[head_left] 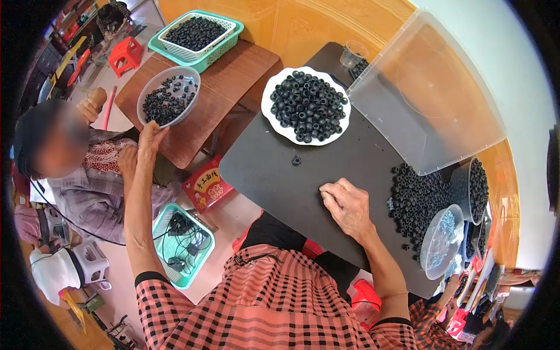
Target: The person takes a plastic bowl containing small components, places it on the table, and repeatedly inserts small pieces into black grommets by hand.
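Observation:
My left hand (153,135) reaches out to the left and grips the near rim of a clear round bowl (169,96) with black beads in it, over the brown table (233,70). My right hand (345,204) rests on the dark tabletop (262,169) with its fingers curled; whether anything is in them is hidden. Beyond it a white scalloped plate (274,119) bears a heap of black beads (308,105). One loose black part (296,161) lies between plate and hand. Right of my right hand spreads a pile of black beads (411,201).
A large clear plastic bin (431,87) leans at the back right. Tubs of beads (478,189) and a clear lid (441,242) stand at the right edge. A green basket (236,36) is at the back left. A person (87,169) sits at the left, near my left arm.

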`<state>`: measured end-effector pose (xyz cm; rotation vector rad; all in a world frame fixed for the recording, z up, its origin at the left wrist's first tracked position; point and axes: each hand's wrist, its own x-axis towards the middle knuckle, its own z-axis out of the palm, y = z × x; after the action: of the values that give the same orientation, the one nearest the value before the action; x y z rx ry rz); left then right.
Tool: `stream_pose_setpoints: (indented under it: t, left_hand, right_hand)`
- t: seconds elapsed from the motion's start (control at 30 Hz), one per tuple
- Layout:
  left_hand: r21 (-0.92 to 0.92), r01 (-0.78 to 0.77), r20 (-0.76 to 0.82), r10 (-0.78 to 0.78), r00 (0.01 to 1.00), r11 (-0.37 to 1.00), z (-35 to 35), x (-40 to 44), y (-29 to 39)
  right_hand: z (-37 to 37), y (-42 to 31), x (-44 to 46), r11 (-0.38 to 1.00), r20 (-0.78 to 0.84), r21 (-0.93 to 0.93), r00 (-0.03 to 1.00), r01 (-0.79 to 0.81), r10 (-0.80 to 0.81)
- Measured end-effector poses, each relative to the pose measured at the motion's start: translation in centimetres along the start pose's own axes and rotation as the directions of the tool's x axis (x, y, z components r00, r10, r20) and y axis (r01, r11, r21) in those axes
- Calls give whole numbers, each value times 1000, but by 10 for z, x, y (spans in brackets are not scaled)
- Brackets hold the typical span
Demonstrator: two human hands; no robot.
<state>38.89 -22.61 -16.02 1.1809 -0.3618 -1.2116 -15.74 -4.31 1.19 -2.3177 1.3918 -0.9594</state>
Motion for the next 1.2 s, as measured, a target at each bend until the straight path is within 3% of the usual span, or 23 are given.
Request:
stream_pose_setpoints:
  t: [0.3,0.37,0.5,0.57,0.7,0.73,0.8,0.9,1.0,1.1,1.13,1.2]
  left_hand:
    - [100,-31,-10,32,999,994,17,-77,30]
    - [79,-86,164,72,984,993,6,-77,37]
    - [116,-155,289,116,950,981,50,-134,66]
    - [-67,-145,447,159,880,987,79,-169,79]
    - [-43,-182,548,175,818,982,126,-220,92]
    - [-29,-172,507,163,846,985,147,-240,95]
    - [-21,-166,559,150,816,986,158,-249,92]
    - [10,-165,617,124,777,986,193,-282,90]
    - [50,-103,681,41,731,993,220,-306,86]
    - [25,-32,761,2,649,999,235,-300,67]
    - [54,-41,763,-15,646,998,247,-312,66]
    - [85,-36,772,-43,634,996,258,-310,55]
  right_hand:
    - [-3,-4,-1,998,32,-13,997,-64,64]
    - [-2,-3,-1,998,30,3,998,-58,58]
    - [0,-7,1,990,8,109,996,-87,87]
    - [-4,-20,14,981,-168,47,970,186,-176]
    - [-22,-62,43,914,-200,-2,895,407,-399]
    - [-27,-73,52,885,-209,-24,863,465,-460]
    - [-36,-92,71,847,-218,-45,822,530,-526]
    - [-48,-109,95,826,-91,-33,821,563,-563]
    - [-50,-105,109,815,-48,-91,815,572,-577]
    - [-50,-82,125,863,-85,-64,859,501,-504]
    - [-59,-80,124,909,-4,-79,912,409,-411]
    - [-59,-61,127,915,21,-129,923,383,-383]
